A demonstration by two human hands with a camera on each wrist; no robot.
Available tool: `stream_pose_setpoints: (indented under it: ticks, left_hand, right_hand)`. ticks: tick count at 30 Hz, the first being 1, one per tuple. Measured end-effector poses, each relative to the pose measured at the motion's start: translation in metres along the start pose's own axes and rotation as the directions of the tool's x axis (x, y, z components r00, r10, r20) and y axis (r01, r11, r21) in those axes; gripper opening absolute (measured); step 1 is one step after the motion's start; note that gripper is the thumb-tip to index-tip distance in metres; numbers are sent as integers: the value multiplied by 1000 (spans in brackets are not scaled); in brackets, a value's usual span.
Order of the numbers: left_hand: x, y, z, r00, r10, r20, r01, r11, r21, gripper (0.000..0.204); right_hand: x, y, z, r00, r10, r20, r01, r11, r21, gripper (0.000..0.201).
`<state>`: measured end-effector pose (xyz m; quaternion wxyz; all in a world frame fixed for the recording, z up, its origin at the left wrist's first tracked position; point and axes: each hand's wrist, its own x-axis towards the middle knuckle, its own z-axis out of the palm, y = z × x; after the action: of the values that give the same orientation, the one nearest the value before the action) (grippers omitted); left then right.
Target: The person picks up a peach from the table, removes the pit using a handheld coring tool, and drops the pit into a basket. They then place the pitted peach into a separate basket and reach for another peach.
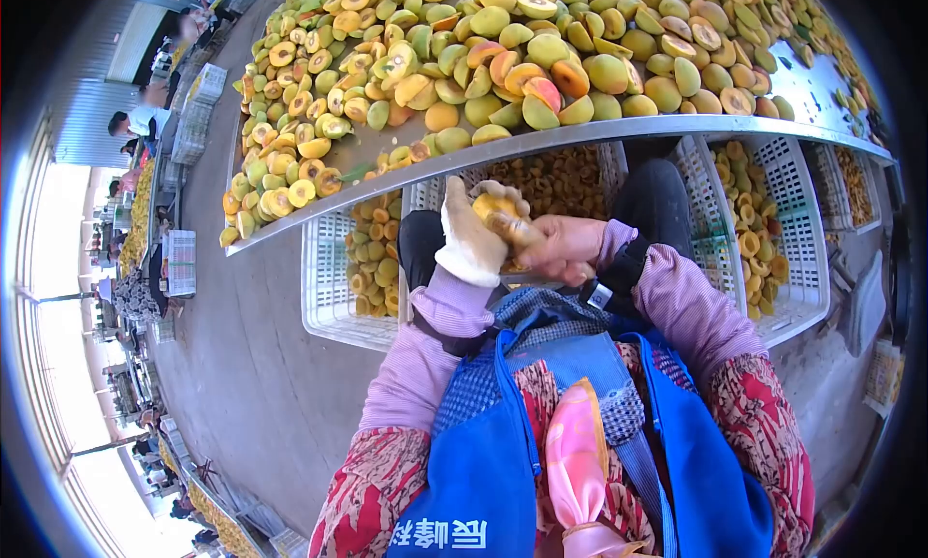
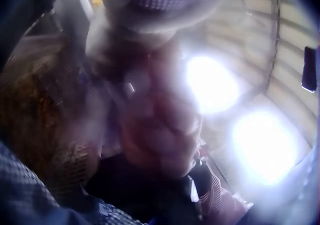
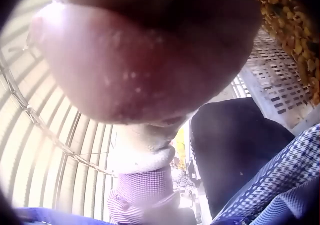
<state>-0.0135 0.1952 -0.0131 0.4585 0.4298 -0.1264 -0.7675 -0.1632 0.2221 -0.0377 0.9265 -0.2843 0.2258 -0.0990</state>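
Note:
In the head view my left hand (image 1: 468, 233), in a pale work glove, holds a yellow apricot (image 1: 490, 208) between thumb and fingers. My bare right hand (image 1: 568, 245) is close against it, fingers curled round a small, mostly hidden hand tool whose kind I cannot tell. A narrow shiny glint shows by the curled right fingers (image 2: 162, 130) in the blurred left wrist view. The right wrist view is largely filled by the right hand (image 3: 145, 70), with the cuffed left glove (image 3: 142, 147) behind it. Both hands are above my lap, just in front of the metal table edge (image 1: 580, 132).
Whole and halved apricots (image 1: 551, 50) are heaped on the metal table. Below its edge stand white plastic crates (image 1: 797, 210) of fruit, one between my knees (image 1: 657, 200) with apricot pieces. At far left, other people (image 1: 145, 118) work along more fruit-covered tables.

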Motion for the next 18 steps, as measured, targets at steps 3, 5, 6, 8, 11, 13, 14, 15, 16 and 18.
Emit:
stream_pose_setpoints:
  ticks: [3,5,6,8,11,13,14,15,16,18]
  left_hand:
    - [2,-3,-5,999,-6,-43,4,999,-38,54]
    - [3,2,-6,979,190,-78,-183,979,86,56]
    - [3,10,-16,946,322,-36,-314,938,147,55]
    - [4,44,-51,845,534,-21,-497,799,337,54]
    - [5,113,-118,538,812,225,-20,-254,967,28]
    - [1,135,-117,484,826,289,424,-511,748,22]
    - [8,145,-112,543,787,292,323,-517,792,23]
    - [16,157,-105,597,742,305,217,-515,830,23]
    - [35,163,-105,657,669,348,-29,-439,898,24]
    - [60,155,-91,836,422,351,-316,-154,936,25]
  right_hand:
    - [2,11,-4,999,-54,-6,53,996,-70,21]
    - [-4,12,-5,993,-114,-15,112,988,-110,25]
    - [-8,11,-5,991,-123,-54,121,992,-45,25]
    - [-1,24,-15,901,-282,-329,140,908,-395,21]
    - [10,29,-21,797,-387,-463,90,835,-543,21]
    - [15,28,-19,782,-345,-518,66,874,-482,23]
    - [19,27,-20,775,-346,-528,51,868,-494,23]
    - [22,25,-21,765,-350,-540,37,861,-507,24]
    - [23,22,-19,776,-328,-539,-16,844,-536,25]
    - [29,26,-22,774,-336,-537,-36,823,-567,26]
